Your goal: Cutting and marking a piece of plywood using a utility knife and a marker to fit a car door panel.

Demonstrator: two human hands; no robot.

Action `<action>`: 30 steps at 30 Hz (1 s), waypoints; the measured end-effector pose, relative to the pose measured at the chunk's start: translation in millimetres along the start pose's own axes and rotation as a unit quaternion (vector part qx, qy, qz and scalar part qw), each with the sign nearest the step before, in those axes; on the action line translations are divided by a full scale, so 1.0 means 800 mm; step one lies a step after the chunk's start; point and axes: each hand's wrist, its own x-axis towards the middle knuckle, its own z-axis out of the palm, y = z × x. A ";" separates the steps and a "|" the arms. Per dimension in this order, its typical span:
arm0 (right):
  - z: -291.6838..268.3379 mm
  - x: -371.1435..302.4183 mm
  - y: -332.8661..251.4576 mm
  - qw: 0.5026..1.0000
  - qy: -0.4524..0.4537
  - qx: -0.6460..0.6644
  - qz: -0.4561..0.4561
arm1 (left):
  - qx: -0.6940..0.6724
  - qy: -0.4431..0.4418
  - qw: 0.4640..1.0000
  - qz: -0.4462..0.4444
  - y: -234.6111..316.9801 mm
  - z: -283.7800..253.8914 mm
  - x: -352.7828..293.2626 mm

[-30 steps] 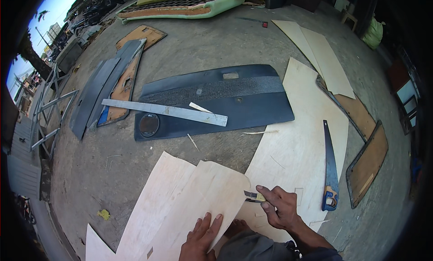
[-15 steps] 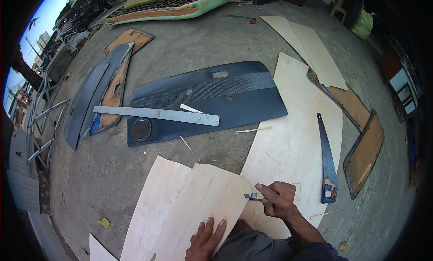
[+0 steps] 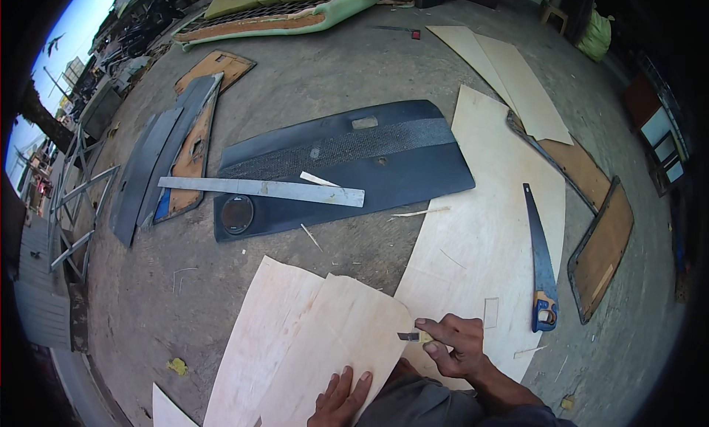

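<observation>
Pressing plywood piece [image 3: 347, 320], lower ctr of frame, w/ flat, part-spread fingers of L hand [image 3: 341, 402], gripping nothing; clutching utility knife [image 3: 411, 337] in curled fingers of R hand [image 3: 459, 346], near piece's R edge. Seeing handsaw [image 3: 541, 261] on bigger ply sheet [image 3: 487, 220], R side; metal strip [image 3: 262, 189] atop dark door panel [image 3: 425, 161], mid-frame.

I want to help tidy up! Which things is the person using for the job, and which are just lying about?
Part of the job:
cutter knife, in the right hand
pale wooden sheet, under the left hand

Seem to be just lying about:
yellow leaf
green sack
saw, untouched, though possibly a tool for this work
</observation>
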 end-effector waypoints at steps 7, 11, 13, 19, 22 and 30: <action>-0.004 -0.004 0.015 1.000 0.004 -0.021 -0.003 | -0.001 0.008 1.000 0.000 0.002 0.001 0.000; 0.001 0.004 0.032 0.995 0.025 -0.083 -0.049 | -0.004 0.024 1.000 0.002 0.000 0.005 0.000; 0.010 0.009 0.062 0.982 0.093 -0.112 0.120 | -0.014 0.028 1.000 -0.002 0.000 0.005 -0.005; -0.009 0.006 0.022 0.988 0.041 0.031 0.142 | -0.011 0.020 1.000 0.000 0.005 -0.008 -0.019; 0.001 0.002 0.017 0.996 -0.004 0.061 0.057 | 0.000 0.020 1.000 -0.001 -0.008 0.000 -0.008; 0.000 0.001 0.014 0.998 -0.034 0.051 0.031 | 0.006 0.005 1.000 -0.002 -0.004 -0.004 -0.009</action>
